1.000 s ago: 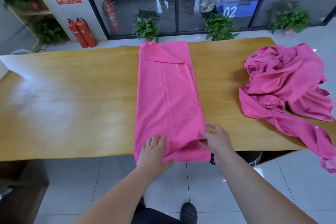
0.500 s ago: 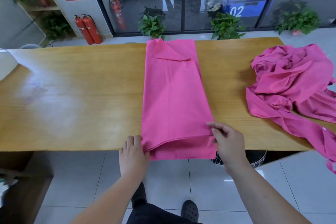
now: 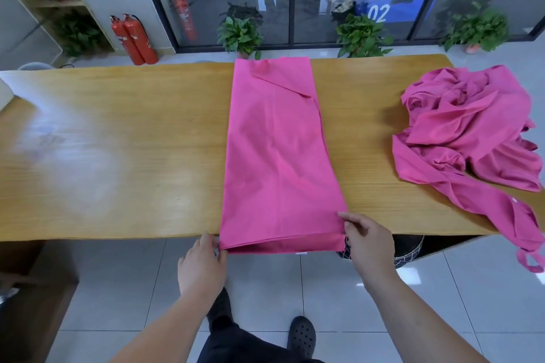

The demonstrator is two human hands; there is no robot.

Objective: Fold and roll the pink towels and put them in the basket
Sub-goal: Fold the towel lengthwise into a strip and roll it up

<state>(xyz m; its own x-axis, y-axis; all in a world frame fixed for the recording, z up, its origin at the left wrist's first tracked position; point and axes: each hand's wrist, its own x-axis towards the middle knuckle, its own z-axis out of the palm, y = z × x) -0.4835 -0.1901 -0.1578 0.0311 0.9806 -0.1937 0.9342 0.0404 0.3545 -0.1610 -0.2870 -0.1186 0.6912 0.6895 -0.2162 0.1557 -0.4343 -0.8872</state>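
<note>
A pink towel [image 3: 277, 150], folded into a long strip, lies across the wooden table [image 3: 118, 156] from its far edge to its near edge, where the end hangs slightly over. My left hand [image 3: 202, 267] pinches the strip's near left corner. At the near right corner, my right hand [image 3: 368, 239] pinches the edge. A heap of crumpled pink towels [image 3: 469, 132] lies at the table's right end, one tail drooping off the edge. A dark checked basket [image 3: 408, 250] shows under the table behind my right hand, mostly hidden.
A brown box [image 3: 32, 298] stands on the floor at the left. A white object [image 3: 4, 91] sits at the table's far left edge. Potted plants [image 3: 240, 35] and fire extinguishers [image 3: 132, 38] stand beyond the table by glass doors. My shoe [image 3: 301, 336] is on the tiled floor.
My left hand slid from on top of the towel's near end out to its left corner. My right hand stayed at the right corner. The camera view shifted slightly.
</note>
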